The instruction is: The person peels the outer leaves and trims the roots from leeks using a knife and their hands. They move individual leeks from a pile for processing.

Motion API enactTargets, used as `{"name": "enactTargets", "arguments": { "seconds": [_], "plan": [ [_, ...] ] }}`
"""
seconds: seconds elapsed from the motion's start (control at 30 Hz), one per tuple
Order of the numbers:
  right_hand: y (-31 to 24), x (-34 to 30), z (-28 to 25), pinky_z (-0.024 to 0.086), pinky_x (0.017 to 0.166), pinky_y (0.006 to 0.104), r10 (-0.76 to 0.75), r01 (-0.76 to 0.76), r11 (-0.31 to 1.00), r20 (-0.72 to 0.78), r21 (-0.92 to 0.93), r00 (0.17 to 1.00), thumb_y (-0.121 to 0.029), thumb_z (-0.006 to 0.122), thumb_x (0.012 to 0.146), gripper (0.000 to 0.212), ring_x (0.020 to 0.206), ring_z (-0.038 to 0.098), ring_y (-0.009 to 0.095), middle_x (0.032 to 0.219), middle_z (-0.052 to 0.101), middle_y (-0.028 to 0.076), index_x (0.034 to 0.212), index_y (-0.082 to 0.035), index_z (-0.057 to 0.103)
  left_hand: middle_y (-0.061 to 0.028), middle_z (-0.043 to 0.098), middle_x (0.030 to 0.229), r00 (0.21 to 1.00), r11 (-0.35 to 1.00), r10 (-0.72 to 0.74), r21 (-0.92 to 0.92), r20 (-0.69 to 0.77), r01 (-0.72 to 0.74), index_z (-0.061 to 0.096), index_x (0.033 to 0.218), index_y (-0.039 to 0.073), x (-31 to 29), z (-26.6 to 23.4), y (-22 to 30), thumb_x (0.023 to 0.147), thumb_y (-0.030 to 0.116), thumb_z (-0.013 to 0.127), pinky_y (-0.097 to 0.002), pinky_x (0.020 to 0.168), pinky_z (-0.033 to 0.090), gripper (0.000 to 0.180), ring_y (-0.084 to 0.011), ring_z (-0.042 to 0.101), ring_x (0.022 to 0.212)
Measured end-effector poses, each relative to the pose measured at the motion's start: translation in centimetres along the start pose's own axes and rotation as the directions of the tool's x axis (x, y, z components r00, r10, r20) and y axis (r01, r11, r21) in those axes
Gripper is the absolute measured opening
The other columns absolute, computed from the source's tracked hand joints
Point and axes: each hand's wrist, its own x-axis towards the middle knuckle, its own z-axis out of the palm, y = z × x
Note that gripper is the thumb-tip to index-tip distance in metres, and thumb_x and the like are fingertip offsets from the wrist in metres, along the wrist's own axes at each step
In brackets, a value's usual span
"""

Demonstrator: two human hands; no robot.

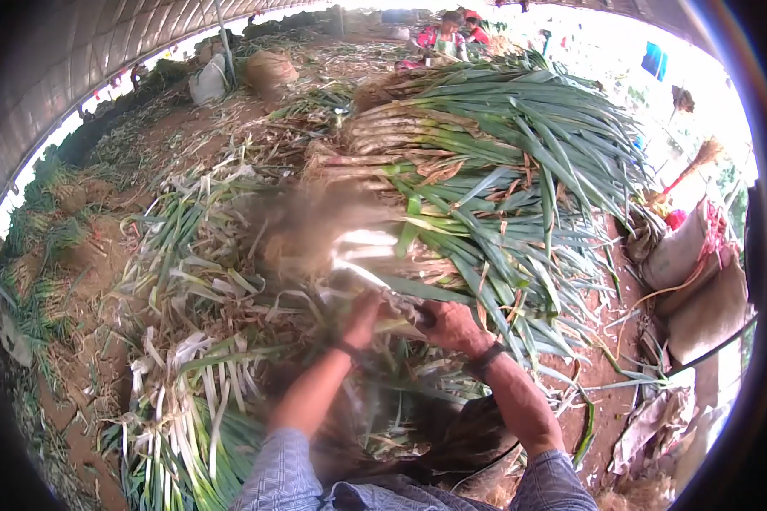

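the biggest thing in front of you is that heap of leeks (520, 162), roots to the left, green leaves fanned out to the right. a smaller pile of pale-stemmed leeks (192, 426) sits on the ground off your left elbow, and some tan sacks (707, 307) slump over on the right, can't tell if they carry any print. near the lower edge of the big heap, a few white stalks (362, 255) lie just ahead of your hands, their root ends smeared by blur. your right hand (453, 328) has its fingers curled round a dark piece (421, 316), too murky to say what. your left hand (364, 317) is right beside it, also blurred, so i can't tell whether those fingers are pinching or loose. smallest bit: the dark band (486, 358) on your right wrist.
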Motion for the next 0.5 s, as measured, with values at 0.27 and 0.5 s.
{"name": "enactTargets", "arguments": {
  "seconds": [0.27, 0.5],
  "plan": [
    [-1.8, -0.1, -0.5, 0.057, 0.074, 0.0446, -0.034, 0.037, 0.998, 0.069, -0.048, 0.997, -0.033, 0.061, 0.092, 0.039, 0.083, 0.070, 0.032, 0.100, 0.072, 0.015, 0.131, -0.028, 0.064, -0.0055, 0.067, 0.098, 0.998, 0.991, -0.049, 0.124, -0.037, 0.053, 0.063, 0.111, 0.005, 0.2, -0.8, -0.1, 0.096, 0.022, 0.068, -0.0378, 0.069, 0.063, 0.023, -0.0193, 0.070, 0.081],
    [-1.4, -0.2, 0.1, 0.055, 0.069, 0.0480, 0.013, -0.013, 0.999, -0.020, -0.041, 1.000, -0.030, 0.060, 0.093, 0.039, 0.082, 0.069, 0.035, 0.094, 0.071, 0.016, 0.131, -0.020, 0.061, -0.0056, 0.067, 0.098, 0.999, 0.993, -0.030, 0.112, -0.014, 0.032, 0.063, 0.111, 0.006, -1.0, 1.1, 1.2, 0.095, 0.025, 0.068, -0.0346, 0.068, 0.061, 0.025, -0.0186, 0.069, 0.079]
  ]
}}
